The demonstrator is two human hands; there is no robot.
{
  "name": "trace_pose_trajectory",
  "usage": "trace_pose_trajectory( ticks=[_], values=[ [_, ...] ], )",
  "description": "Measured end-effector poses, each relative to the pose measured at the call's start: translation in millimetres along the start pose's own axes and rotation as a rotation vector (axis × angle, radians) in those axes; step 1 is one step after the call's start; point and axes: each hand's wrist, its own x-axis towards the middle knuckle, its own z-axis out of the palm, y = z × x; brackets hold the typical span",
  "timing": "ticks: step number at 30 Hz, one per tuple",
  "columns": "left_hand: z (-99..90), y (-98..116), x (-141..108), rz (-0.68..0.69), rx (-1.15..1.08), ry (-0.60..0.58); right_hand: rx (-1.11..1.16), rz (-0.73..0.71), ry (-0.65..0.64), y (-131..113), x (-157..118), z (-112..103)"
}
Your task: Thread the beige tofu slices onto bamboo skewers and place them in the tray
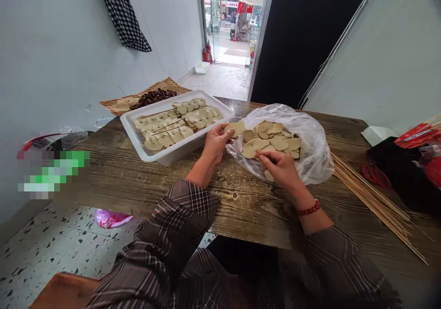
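Left hand (217, 139): pinching a pale slice (236, 128) between thumb and fingertips, holding it up between the white tray (186, 149) and the plastic bag (317, 143).
Right hand (279, 165): pinching the near edge of another slice (252, 147) with thumb and forefinger, over the bag's near side; wearing a red bead bracelet (312, 209) at the wrist.
Loose slices (278, 142): lying heaped and overlapping inside the bag, close to both hands.
Plastic bag: gaping around the heap, sitting crumpled on the wooden table (138, 180).
White tray: standing just left of the bag, holding rows of slices on sticks (163, 137).
Bare sticks (372, 198): lying in a loose sheaf right of the bag, fanning out toward the near right.
Patterned paper (115, 105): lying past the tray at the far left, bearing a heap of dark brown pieces (156, 97).
Red packets (415, 135): resting at the far right beside something black, too unclear to name.
Checked cloth (124, 15): hanging along the left wall.
Doorway (230, 49): standing beyond the table, opening onto a bright street, with red fire extinguishers (206, 54) standing beside it.
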Motion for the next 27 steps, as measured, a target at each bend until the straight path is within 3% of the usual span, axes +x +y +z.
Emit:
trace_pose_trajectory(
  ticks=[9, 27],
  values=[
    [0.6, 0.1, 0.6, 0.021, -0.005, 0.087, -0.08, -0.074, -0.015, -2.6, -2.1, 3.4],
    [3.3, -2.8, -0.6, 0.151, 0.165, 0.051, -0.117, -0.071, -0.03, 3.5, 0.8, 3.3]
  ],
)
